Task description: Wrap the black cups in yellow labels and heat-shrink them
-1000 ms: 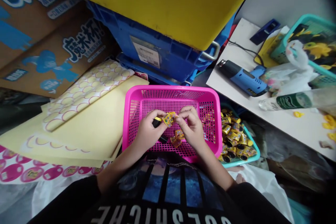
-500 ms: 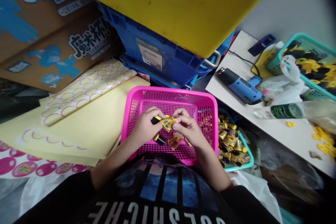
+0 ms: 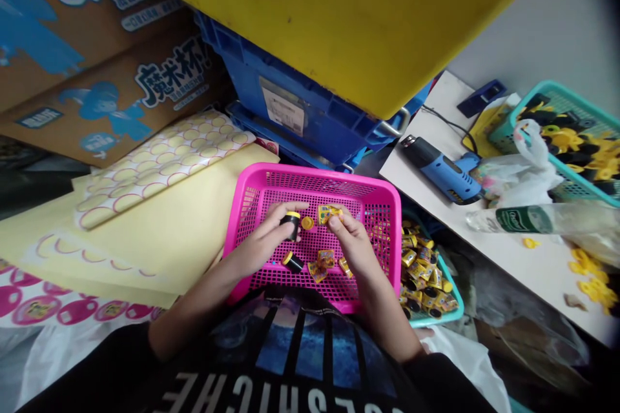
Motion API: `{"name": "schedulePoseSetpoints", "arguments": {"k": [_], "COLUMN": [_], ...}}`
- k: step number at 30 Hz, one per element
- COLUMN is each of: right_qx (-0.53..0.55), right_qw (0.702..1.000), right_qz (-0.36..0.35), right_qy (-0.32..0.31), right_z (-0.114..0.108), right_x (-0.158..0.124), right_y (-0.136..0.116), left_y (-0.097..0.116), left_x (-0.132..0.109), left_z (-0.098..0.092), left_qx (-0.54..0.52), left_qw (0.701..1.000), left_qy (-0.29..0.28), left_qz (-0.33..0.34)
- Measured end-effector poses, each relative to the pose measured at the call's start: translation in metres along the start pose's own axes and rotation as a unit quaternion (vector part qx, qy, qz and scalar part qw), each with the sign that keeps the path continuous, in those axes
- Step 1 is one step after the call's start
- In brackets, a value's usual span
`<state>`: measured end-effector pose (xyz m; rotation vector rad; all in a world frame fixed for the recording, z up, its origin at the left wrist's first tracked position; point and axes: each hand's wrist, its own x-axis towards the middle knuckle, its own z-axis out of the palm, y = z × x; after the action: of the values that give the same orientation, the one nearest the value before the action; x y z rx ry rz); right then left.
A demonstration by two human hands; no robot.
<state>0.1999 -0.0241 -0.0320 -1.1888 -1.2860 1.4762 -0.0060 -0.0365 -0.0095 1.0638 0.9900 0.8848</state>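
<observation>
The person's left hand [image 3: 264, 239] is over the pink plastic basket [image 3: 310, 174], and its fingers [image 3: 285, 208] are closed around a small black jar with a yellow cap [image 3: 291, 226], which stands upright against them. The right hand [image 3: 353, 246] is just beside it, and its fingers [image 3: 334, 221] are pinched together on a yellow wrapped packet [image 3: 328, 213], above the basket floor.

Between the two hands, one round yellow lid [image 3: 307, 222] lies in the basket. Near the left hand lies a second black jar [image 3: 293, 262], on its side, and more yellow packets [image 3: 325, 259] lie near the right hand.

Next to the basket, on the right side, a teal basket [image 3: 443, 317] holds many black and yellow jars [image 3: 423, 274]. Further right, a blue heat gun [image 3: 443, 171] and a clear plastic bottle [image 3: 523, 219] lie on a white counter [image 3: 421, 164], with a second teal basket [image 3: 557, 87] on it. On the left side are sticker sheets [image 3: 165, 168], and behind are a blue crate [image 3: 290, 110], a yellow bin [image 3: 339, 13] and printed cardboard boxes [image 3: 97, 58]
</observation>
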Motion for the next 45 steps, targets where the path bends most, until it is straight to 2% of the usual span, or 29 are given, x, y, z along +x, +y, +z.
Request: {"name": "schedulePoseSetpoints", "arguments": {"k": [3,5,8,14,20,24,27,34,38,41,45], "right_qx": [-0.017,0.001,0.029,0.025,0.027,0.055,0.067,0.128,0.072,0.011,-0.049], "right_qw": [1.0,0.999,0.998,0.995,0.993,0.991,0.99,0.983,0.989,0.991,0.991], "right_qz": [-0.014,-0.02,-0.02,-0.027,-0.027,-0.011,0.006,0.028,0.002,-0.026,-0.057], "right_qy": [-0.015,-0.03,-0.047,-0.094,-0.109,-0.121,-0.12,-0.125,-0.13,-0.13,-0.112], "right_z": [-0.001,-0.001,-0.001,-0.001,-0.001,0.0,0.001,0.006,0.004,0.0,-0.004], "right_x": [0.002,0.002,0.003,0.003,0.001,0.003,0.004,0.0,0.0,0.001,-0.002], "right_y": [-0.005,-0.009,-0.014,-0.016,-0.012,-0.012,-0.012,-0.008,-0.015,-0.024,-0.032], "left_y": [-0.001,-0.001,0.002,0.006,0.005,0.006,0.006,0.009,0.016,0.018,0.013], "left_x": [0.0,0.001,-0.001,-0.006,-0.002,-0.002,-0.004,-0.011,-0.015,-0.016,-0.015], "left_z": [0.003,0.004,0.006,0.008,0.01,0.013,0.016,0.024,0.027,0.027,0.027], "left_qx": [-0.043,-0.073,-0.075,-0.084,-0.062,-0.037,-0.006,0.159,0.249,0.274,0.216], "left_qw": [0.997,0.994,0.994,0.996,0.997,0.999,0.999,0.98,0.954,0.944,0.966], "left_qy": [0.061,0.082,0.073,0.032,0.042,0.029,0.048,0.096,0.117,0.121,0.087], "left_qz": [0.029,0.016,-0.013,0.011,0.009,0.002,0.011,0.074,0.122,0.141,0.116]}}
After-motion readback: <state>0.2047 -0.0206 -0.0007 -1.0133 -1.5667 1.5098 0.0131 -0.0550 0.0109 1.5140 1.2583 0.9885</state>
